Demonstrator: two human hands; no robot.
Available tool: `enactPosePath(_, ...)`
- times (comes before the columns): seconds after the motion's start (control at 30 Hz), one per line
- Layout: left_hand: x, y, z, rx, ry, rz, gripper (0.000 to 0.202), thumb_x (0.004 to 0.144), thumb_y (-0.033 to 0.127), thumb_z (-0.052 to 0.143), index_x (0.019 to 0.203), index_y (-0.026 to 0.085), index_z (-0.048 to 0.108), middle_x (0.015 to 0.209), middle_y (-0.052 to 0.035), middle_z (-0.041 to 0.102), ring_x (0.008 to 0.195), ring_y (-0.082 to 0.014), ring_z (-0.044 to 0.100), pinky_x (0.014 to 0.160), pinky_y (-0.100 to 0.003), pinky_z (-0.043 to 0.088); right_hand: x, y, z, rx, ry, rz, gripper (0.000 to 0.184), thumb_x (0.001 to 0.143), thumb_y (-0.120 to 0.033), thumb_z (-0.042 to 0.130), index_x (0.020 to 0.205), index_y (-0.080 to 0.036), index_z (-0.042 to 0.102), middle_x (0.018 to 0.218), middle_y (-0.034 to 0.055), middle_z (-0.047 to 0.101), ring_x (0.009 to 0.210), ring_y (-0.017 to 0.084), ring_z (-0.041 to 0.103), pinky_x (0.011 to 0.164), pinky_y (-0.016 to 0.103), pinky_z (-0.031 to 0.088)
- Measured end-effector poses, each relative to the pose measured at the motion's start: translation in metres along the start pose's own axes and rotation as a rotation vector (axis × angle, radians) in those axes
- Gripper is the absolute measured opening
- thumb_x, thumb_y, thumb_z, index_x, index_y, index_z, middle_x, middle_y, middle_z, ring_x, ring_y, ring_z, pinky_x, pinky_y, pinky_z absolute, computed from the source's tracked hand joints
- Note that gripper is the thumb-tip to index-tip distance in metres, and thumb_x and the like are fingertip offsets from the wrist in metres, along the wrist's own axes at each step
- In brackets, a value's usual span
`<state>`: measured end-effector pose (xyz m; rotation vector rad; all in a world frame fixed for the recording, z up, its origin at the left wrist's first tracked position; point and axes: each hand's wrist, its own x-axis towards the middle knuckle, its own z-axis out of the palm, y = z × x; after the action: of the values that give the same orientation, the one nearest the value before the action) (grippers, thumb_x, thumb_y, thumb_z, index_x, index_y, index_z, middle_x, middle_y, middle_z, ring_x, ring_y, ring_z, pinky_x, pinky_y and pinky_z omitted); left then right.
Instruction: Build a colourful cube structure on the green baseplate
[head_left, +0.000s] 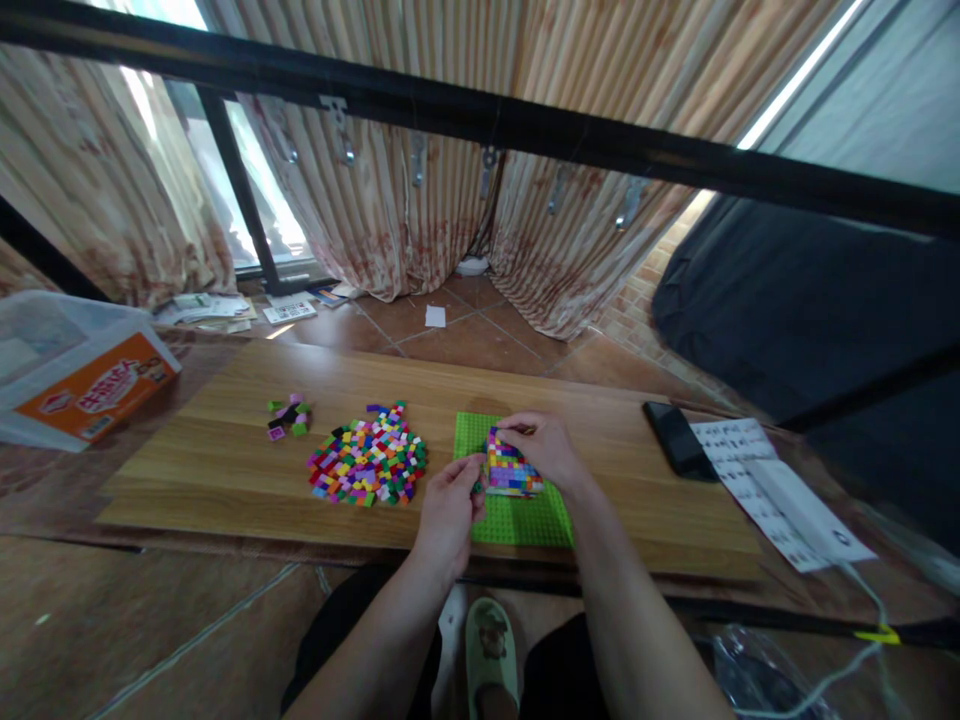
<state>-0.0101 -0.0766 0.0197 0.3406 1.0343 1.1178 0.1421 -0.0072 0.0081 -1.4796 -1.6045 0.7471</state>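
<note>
A multicoloured build of small toy bricks stands on a green studded baseplate. My right hand reaches over the build from the right, its fingers curled and closed on the far upper edge. Whether a loose brick is between those fingertips is hidden. Just left of the build, my left hand is closed in a pinch, with a small dark green brick showing at the fingertips. A large pile of mixed small bricks lies on the wooden board to the left of that hand.
A smaller heap of bricks sits farther left on the wooden board. At far left stands a clear plastic box with an orange label. A black phone and printed sheets lie at right. A black bar crosses overhead.
</note>
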Motion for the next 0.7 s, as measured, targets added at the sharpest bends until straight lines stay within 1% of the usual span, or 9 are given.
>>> enactPosePath(0.1, 0.001, 0.002, -0.001, -0.054, 0.030, 0.030, 0.021, 0.074, 0.027, 0.072, 0.087, 0.010, 0.070, 0.063, 0.0012, 0.057, 0.048, -0.0038, 0.046, 0.046, -0.016, 0.035, -0.001, 0.004, -0.004, 0.053, 0.070, -0.002, 0.025, 0.070, -0.028, 0.072, 0.093, -0.022, 0.076, 0.087, 0.0031, 0.077, 0.073, 0.017, 0.069, 0.069, 0.030, 0.054)
enactPosePath(0.17, 0.001, 0.005, 0.000, -0.107, 0.044, 0.031, 0.020, 0.081, 0.027, 0.066, 0.086, 0.009, 0.069, 0.067, -0.0022, 0.061, 0.052, -0.0063, 0.052, 0.049, -0.017, 0.040, -0.002, 0.003, -0.010, 0.077, 0.151, -0.005, 0.028, 0.073, -0.031, 0.070, 0.098, -0.020, 0.075, 0.091, 0.0049, 0.076, 0.078, 0.018, 0.069, 0.073, 0.032, 0.055)
enactPosePath(0.23, 0.000, 0.009, 0.003, -0.163, 0.049, 0.013, 0.024, 0.088, 0.030, 0.059, 0.086, 0.008, 0.068, 0.071, -0.0056, 0.064, 0.058, -0.0090, 0.058, 0.055, -0.020, 0.046, -0.005, -0.002, -0.015, 0.129, 0.230, -0.027, 0.024, 0.075, -0.034, 0.069, 0.093, -0.020, 0.075, 0.088, 0.0053, 0.076, 0.080, 0.018, 0.068, 0.076, 0.033, 0.054)
enactPosePath(0.3, -0.001, 0.012, 0.005, -0.214, 0.042, -0.004, 0.029, 0.092, 0.032, 0.053, 0.086, 0.008, 0.067, 0.076, -0.0082, 0.066, 0.065, -0.0119, 0.063, 0.063, -0.023, 0.051, -0.011, -0.011, -0.018, 0.198, 0.245, -0.070, 0.017, 0.074, -0.033, 0.070, 0.085, -0.021, 0.075, 0.082, 0.0039, 0.075, 0.077, 0.018, 0.068, 0.074, 0.033, 0.054)
enactPosePath(0.33, -0.001, 0.013, 0.006, -0.236, 0.037, -0.009, 0.030, 0.094, 0.033, 0.051, 0.086, 0.008, 0.067, 0.078, -0.0092, 0.067, 0.068, -0.0131, 0.064, 0.067, -0.024, 0.053, -0.016, -0.017, -0.018, 0.215, 0.210, -0.095, 0.014, 0.075, -0.032, 0.071, 0.083, -0.022, 0.075, 0.080, 0.0030, 0.074, 0.074, 0.017, 0.067, 0.071, 0.032, 0.054)
enactPosePath(0.4, -0.002, 0.014, 0.006, -0.272, 0.021, -0.012, 0.033, 0.094, 0.035, 0.050, 0.085, 0.009, 0.067, 0.082, -0.0100, 0.068, 0.073, -0.0148, 0.066, 0.071, -0.026, 0.054, -0.027, -0.029, -0.014, 0.181, 0.063, -0.159, 0.010, 0.077, -0.029, 0.071, 0.084, -0.023, 0.075, 0.081, 0.0024, 0.073, 0.074, 0.017, 0.066, 0.069, 0.030, 0.053)
enactPosePath(0.5, -0.001, 0.013, 0.005, -0.309, -0.012, 0.005, 0.034, 0.093, 0.041, 0.052, 0.085, 0.011, 0.067, 0.086, -0.0087, 0.069, 0.074, -0.0139, 0.065, 0.069, -0.025, 0.053, -0.040, -0.041, -0.003, 0.020, -0.135, -0.263, 0.012, 0.081, -0.020, 0.069, 0.090, -0.024, 0.075, 0.091, 0.0035, 0.071, 0.087, 0.017, 0.065, 0.080, 0.032, 0.051)
enactPosePath(0.6, 0.000, 0.010, 0.004, -0.304, -0.044, 0.027, 0.036, 0.092, 0.044, 0.053, 0.089, 0.011, 0.067, 0.089, -0.0085, 0.068, 0.075, -0.0133, 0.064, 0.069, -0.024, 0.051, -0.044, -0.043, 0.005, -0.203, -0.169, -0.337, 0.017, 0.079, -0.013, 0.070, 0.091, -0.024, 0.075, 0.096, 0.0048, 0.068, 0.096, 0.020, 0.062, 0.086, 0.036, 0.048)
enactPosePath(0.7, 0.000, 0.009, 0.003, -0.282, -0.056, 0.045, 0.035, 0.091, 0.043, 0.054, 0.091, 0.011, 0.067, 0.091, -0.0090, 0.069, 0.078, -0.0141, 0.064, 0.072, -0.024, 0.051, -0.042, -0.039, 0.008, -0.335, -0.174, -0.375, 0.017, 0.081, -0.013, 0.069, 0.092, -0.024, 0.074, 0.098, 0.0057, 0.067, 0.097, 0.021, 0.059, 0.086, 0.038, 0.048)
